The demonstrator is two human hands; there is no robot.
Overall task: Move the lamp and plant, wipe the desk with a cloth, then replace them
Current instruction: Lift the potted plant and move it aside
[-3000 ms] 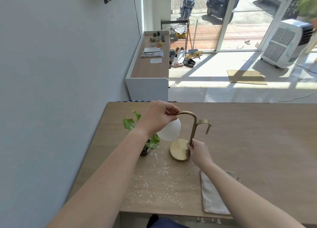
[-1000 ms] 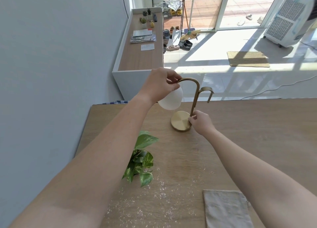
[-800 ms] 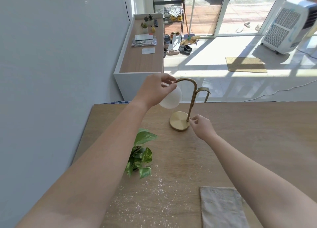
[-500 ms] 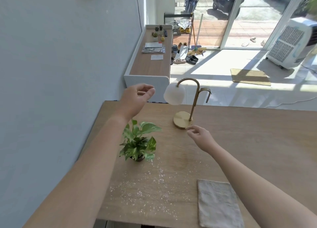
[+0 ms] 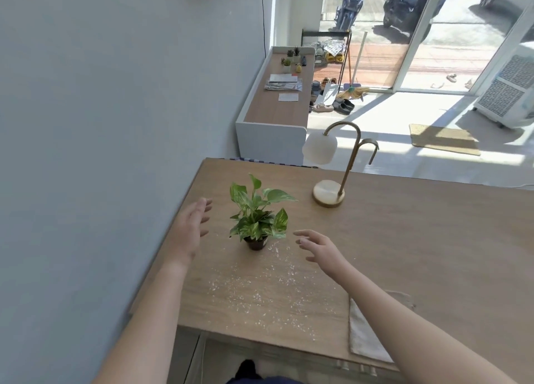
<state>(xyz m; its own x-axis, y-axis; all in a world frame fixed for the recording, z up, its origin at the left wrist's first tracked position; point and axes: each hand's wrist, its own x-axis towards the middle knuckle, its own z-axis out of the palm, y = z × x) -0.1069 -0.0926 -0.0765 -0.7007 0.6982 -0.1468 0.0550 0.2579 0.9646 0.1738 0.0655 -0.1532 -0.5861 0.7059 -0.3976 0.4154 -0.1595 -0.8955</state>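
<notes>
A brass lamp (image 5: 329, 192) with a white globe shade stands near the far edge of the wooden desk (image 5: 419, 239). Closer to me sits a small leafy plant (image 5: 258, 216) in a dark pot. My left hand (image 5: 189, 227) is open just left of the plant, not touching it. On the plant's right, my right hand (image 5: 320, 246) is open too, fingers spread, a short gap from the pot. White crumbs (image 5: 260, 285) are scattered on the desk in front of the plant. A beige cloth (image 5: 364, 337) lies at the front edge, partly under my right forearm.
A grey wall (image 5: 101, 123) runs along the desk's left side. Beyond the desk stand a low wooden-topped cabinet (image 5: 277, 109), a doormat (image 5: 442, 139) on sunlit floor, and a white air cooler (image 5: 508, 94) by glass doors.
Both hands let go of the lamp, which now stands at the desk's far edge, and came back to either side of the plant. The view tilted back down.
</notes>
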